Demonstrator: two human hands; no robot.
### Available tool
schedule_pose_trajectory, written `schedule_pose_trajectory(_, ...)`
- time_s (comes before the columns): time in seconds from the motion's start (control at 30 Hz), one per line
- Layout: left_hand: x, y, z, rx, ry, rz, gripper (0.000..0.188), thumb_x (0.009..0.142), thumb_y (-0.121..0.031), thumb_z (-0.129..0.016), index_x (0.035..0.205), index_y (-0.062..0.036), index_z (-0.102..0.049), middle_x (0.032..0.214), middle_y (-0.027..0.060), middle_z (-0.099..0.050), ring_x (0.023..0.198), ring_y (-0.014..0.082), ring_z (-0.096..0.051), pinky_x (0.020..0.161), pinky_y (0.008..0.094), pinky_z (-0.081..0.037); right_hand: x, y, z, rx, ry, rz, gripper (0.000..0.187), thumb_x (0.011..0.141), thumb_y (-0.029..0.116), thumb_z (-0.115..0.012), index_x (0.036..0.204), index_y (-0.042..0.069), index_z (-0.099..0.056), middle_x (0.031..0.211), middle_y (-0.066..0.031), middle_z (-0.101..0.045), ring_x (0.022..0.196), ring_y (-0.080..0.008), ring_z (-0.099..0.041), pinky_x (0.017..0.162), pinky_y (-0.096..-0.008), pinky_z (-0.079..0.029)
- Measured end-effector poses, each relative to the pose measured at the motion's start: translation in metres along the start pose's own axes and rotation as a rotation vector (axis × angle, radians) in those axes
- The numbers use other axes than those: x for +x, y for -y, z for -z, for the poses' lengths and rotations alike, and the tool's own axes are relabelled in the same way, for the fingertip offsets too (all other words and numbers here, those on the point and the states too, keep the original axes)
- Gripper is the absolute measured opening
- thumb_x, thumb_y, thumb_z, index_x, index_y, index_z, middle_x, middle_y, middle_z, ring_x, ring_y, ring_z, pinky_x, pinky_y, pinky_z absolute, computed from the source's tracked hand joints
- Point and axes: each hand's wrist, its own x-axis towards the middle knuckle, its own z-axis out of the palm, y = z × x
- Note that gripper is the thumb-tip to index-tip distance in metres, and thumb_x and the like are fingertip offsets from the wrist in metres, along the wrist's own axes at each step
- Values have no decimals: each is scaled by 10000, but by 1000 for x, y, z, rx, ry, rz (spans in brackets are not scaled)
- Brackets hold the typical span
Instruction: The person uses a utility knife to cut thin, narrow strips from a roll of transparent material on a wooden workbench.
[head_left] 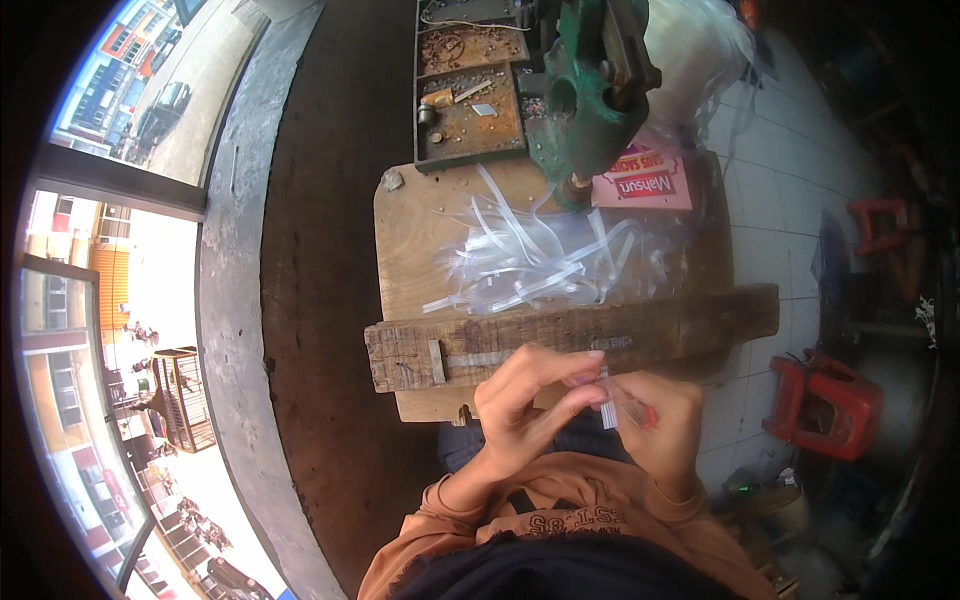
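Just above my lap, my left hand [538, 400] and my right hand [655, 418] meet at a small clear plastic zip bag [609, 408]. Thumb and fingers of the left hand pinch its white-striped edge. Curled fingers of the right hand hold the bag's other side, where a bit of red shows through the plastic; I cannot tell what that is. Beyond a thick wooden beam [480, 350] lies a loose heap of clear plastic bags and white-edged strips [530, 255] on the wooden tabletop [415, 230].
A green vise [590, 120] stands at the table's far side, beside a compartmented tray [470, 130] of small metal bits. Near it lie a pink packet [650, 185] and a large translucent plastic bag [695, 60]. Red stools [830, 405] stand on the tiled floor at right.
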Motion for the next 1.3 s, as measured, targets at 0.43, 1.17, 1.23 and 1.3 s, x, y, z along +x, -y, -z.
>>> schedule_pose_trajectory(0.43, -4, 2, -8, -38, 132, 26, 457, 678, -25, -760, 1110, 21, -617, 892, 95, -582, 767, 143, -617, 660, 245, -518, -2, -11, 0, 184, -97, -140, 140, 759, -11, -683, 890, 37, -668, 514, -36, -561, 425, -65, -490, 417, -219, -339)
schedule_pose_trajectory(1.17, -7, 5, 1, -191, -11, 336, 125, 784, 22, -675, 907, 26, -662, 875, 84, -613, 797, 117, -559, 713, 234, -447, 10, -1, 2, -77, 8, 72, 248, 691, 60, -724, 934, 81, -679, 836, -67, -632, 574, -178, -518, 503, -291, -424)
schedule_pose_trajectory(1.23, -7, 6, -1, -224, -54, 362, 142, 778, 21, -683, 919, 18, -668, 893, 85, -617, 805, 117, -573, 715, 236, -460, 11, 4, -1, -177, -53, 115, 294, 680, 64, -734, 969, 84, -686, 911, -57, -640, 604, -172, -507, 506, -278, -428)
schedule_pose_trajectory(1.3, -9, 7, -1, -272, -88, 391, 147, 782, 30, -678, 928, 22, -659, 903, 78, -608, 812, 113, -570, 726, 229, -454, 10, 3, -7, -251, -120, 201, 332, 665, 63, -744, 992, 79, -688, 971, -46, -641, 635, -169, -496, 509, -266, -431)
